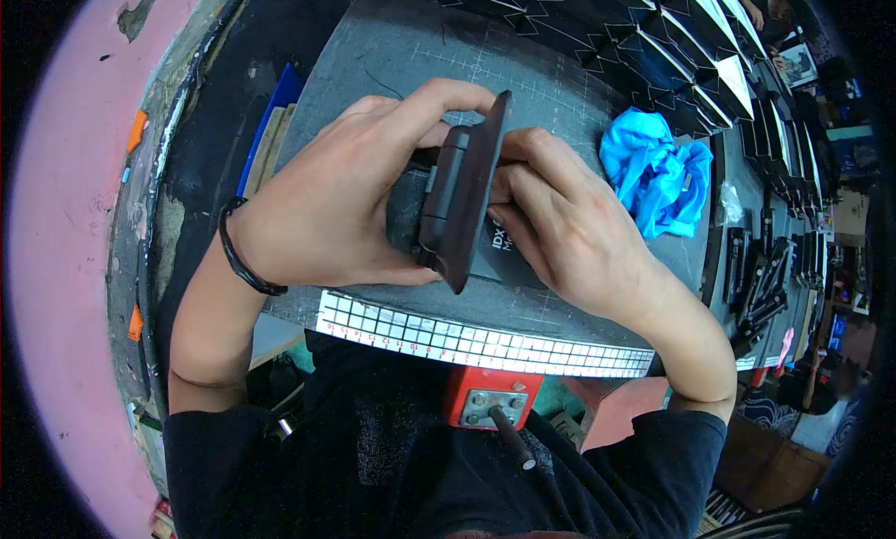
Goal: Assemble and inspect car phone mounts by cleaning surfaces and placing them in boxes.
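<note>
My left hand [327,198] wears a black cord bracelet and grips a thin black panel [482,189] on edge between its thumb and fingers. A dark grey hinge-like block [444,180] sits on the panel's left face, toward the palm. On the panel's other side, my right hand [583,226] is closed, with thumb and fingertips pinched together close to that face. Whatever the pinch holds is too small or hidden to name. Below both hands lies a dark flat sheet or card [504,264] with white print, partly covered by my fingers.
The grey work surface [392,44] bears white grid lines, with a white ruler strip [485,346] along its near edge. A crumpled blue cloth [656,170] lies right. White-edged black pieces [644,35] stand stacked behind. Several black parts [765,278] lie far right; a pink wall [65,259] rises left.
</note>
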{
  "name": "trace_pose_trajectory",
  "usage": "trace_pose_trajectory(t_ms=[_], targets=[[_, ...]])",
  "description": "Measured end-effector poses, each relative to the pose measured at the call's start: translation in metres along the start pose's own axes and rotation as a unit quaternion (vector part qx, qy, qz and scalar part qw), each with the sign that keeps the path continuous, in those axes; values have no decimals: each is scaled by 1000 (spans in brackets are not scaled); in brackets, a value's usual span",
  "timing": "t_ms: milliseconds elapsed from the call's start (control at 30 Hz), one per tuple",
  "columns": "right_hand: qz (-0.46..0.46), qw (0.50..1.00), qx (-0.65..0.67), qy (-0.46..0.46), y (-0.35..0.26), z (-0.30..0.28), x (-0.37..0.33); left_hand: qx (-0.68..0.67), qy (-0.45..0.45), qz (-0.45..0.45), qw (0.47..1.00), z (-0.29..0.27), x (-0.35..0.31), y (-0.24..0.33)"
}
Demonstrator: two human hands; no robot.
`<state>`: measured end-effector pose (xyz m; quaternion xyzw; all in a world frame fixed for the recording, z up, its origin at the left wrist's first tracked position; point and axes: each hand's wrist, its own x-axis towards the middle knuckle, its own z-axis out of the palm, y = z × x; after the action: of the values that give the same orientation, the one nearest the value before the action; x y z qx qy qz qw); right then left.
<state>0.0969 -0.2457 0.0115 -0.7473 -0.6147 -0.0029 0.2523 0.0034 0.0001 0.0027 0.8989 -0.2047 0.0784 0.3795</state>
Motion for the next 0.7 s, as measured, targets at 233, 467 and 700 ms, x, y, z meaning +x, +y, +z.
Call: trace_pose_trajectory(t_ms=[233, 467, 700], targets=[[5, 999, 36, -6, 3, -6, -3, -22, -4, -4, 1000, -2, -1, 3], [58, 992, 115, -4, 6, -18, -2, -30, 0, -10, 999, -2, -2, 4], [16, 997, 72, -7, 11, -15, -2, -32, -17, -24, 999, -2, -2, 2]])
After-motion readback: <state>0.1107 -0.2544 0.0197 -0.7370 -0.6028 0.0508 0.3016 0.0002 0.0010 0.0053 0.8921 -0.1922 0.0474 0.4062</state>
